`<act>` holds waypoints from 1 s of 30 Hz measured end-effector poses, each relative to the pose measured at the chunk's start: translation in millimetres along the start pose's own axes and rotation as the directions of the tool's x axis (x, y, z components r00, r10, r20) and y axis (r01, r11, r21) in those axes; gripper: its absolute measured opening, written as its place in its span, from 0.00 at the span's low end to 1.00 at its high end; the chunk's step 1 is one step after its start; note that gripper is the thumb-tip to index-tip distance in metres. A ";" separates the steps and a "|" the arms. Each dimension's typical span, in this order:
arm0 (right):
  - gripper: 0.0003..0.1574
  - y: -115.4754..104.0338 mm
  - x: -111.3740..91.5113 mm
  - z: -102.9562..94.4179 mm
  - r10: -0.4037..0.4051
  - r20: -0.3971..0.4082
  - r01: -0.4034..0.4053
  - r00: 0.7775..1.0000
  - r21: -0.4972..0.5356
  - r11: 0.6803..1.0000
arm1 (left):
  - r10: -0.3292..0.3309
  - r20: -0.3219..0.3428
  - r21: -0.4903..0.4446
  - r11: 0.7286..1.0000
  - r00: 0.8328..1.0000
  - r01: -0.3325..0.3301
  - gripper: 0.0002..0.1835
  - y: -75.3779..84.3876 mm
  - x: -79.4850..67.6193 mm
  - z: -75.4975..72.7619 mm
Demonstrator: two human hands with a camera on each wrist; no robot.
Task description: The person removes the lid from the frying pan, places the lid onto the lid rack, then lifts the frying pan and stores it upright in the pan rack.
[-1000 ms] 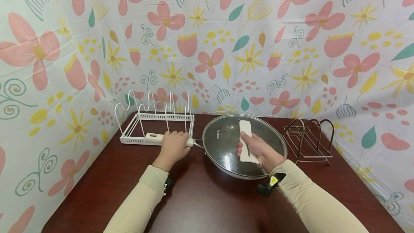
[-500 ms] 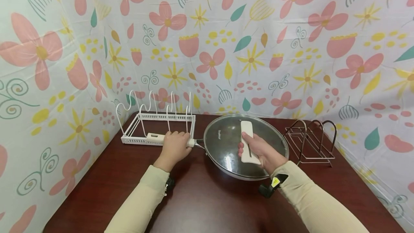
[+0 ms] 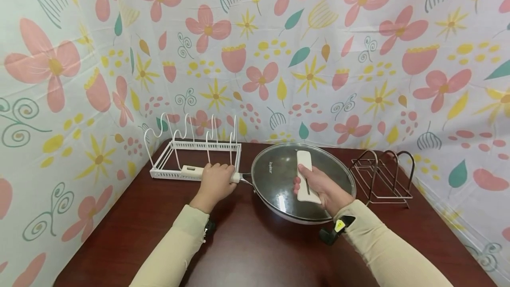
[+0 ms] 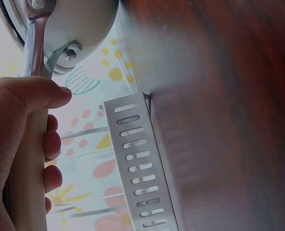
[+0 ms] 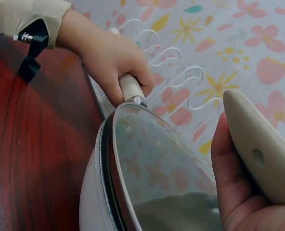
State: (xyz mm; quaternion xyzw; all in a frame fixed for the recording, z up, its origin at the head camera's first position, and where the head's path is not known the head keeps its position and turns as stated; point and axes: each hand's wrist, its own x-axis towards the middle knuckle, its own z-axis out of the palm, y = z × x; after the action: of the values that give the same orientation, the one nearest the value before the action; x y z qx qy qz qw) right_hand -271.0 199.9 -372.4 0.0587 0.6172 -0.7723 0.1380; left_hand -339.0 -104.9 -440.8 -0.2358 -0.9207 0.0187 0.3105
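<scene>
A white wok-like pan (image 5: 92, 192) with a long cream handle (image 4: 32, 144) stands at mid-table, its glass lid (image 3: 275, 189) lying on top. My left hand (image 3: 215, 185) grips the pan's handle, thumb and fingers wrapped around it in the left wrist view. The lid's upright cream handle (image 3: 304, 167) is in my right hand (image 3: 324, 185), fingers on one side and thumb along its face. In the right wrist view the lid's rim sits along the pan's edge.
Behind the left hand is a white wire rack (image 3: 159, 173) with several curved dividers. A smaller dark metal rack (image 3: 386, 197) stands right of the pan. Both are on the dark red table (image 3: 239, 251), with floral cloth (image 3: 255, 34) hanging behind and at the sides.
The head view shifts very slightly. Both hands keep their grips, and the pan and lid stay where they were.
</scene>
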 end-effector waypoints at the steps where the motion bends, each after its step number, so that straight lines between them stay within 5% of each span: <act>1: 0.14 -0.2 0.1 -0.2 0.002 0.000 -0.002 1.000 -0.001 1.000 | -0.001 -0.001 -0.001 1.000 1.000 0.001 0.15 0.1 0.0 0.2; 30: 0.13 -22.7 -7.0 -6.6 0.007 0.026 -0.006 1.000 -0.020 1.000 | -0.007 0.028 0.005 1.000 1.000 0.007 0.17 1.5 -0.4 -2.5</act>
State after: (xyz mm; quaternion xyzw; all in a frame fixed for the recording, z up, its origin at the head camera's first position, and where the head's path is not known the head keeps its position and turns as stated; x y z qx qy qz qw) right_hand -271.3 211.9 -350.9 0.0493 0.6228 -0.7664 0.1492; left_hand -336.6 -104.0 -439.3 -0.2314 -0.9257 0.0232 0.2984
